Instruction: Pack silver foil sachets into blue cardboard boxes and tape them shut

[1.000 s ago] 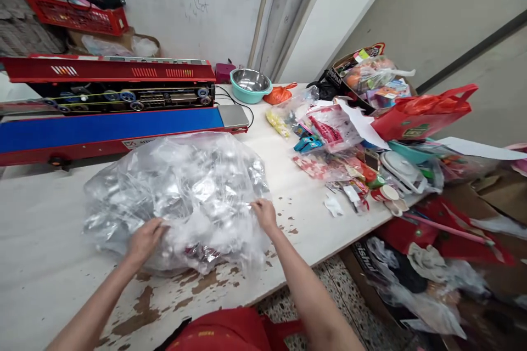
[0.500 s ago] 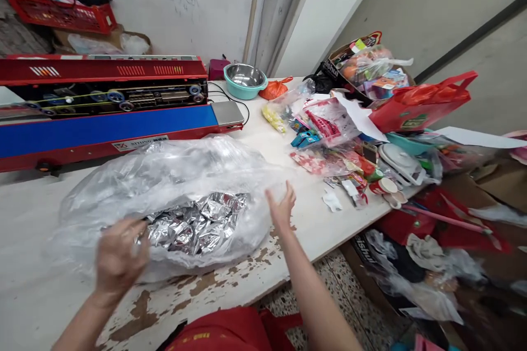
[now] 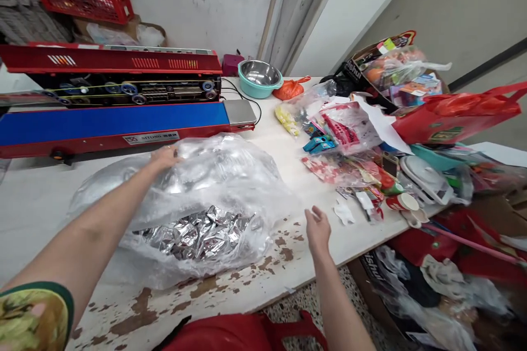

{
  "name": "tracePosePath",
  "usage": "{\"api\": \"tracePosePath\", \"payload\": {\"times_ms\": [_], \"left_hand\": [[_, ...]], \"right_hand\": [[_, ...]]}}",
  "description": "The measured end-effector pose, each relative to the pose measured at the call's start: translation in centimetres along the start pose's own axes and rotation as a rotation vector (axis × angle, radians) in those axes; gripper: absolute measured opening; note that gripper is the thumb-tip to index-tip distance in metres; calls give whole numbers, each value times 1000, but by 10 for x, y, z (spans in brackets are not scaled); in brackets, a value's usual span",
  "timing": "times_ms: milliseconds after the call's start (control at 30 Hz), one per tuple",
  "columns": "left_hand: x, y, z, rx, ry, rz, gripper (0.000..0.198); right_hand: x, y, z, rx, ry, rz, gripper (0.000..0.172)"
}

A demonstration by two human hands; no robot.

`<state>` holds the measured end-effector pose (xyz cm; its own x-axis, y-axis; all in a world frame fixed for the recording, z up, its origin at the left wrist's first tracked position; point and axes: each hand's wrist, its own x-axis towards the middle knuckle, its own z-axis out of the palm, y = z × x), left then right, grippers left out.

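in the head view, a big clear plastic bag lies slumped on the worn white table, just in front of the red sealing machine with its blue belt. its mouth gapes toward the person, and crumpled silver foil packets show in the opening. the left hand reaches across to the far upper part of the bag, palm down on the film; its fingertips are hard to make out, so i cannot tell whether it pinches the plastic or only rests there. the right hand is just beside the bag's right edge, fingers loosely curled with a gap to the thumb, with nothing seen in its grasp; whether it brushes the thin film i cannot tell. the step in hand looks like managing the loose film around the mouth. to do that well, i'd take a gathered fold rather than a single thin layer, which might tear, draw both sides evenly, and go gently at the near lip, where packets could slide out onto the table.
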<state>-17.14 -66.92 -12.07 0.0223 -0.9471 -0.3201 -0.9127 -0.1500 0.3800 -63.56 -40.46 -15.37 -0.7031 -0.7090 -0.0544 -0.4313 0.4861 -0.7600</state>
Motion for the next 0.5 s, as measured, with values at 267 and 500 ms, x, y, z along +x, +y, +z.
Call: {"api": "tracePosePath", "payload": {"times_ms": [267,500], "left_hand": [[-116,-36,49,-61,-58,166,32],[-201,-48,77,-161,-93,135,30]], "right_hand": [[99,-140,123,-98,-293,-403,76],[33,-149,202,-219,-469,-494,23]]}}
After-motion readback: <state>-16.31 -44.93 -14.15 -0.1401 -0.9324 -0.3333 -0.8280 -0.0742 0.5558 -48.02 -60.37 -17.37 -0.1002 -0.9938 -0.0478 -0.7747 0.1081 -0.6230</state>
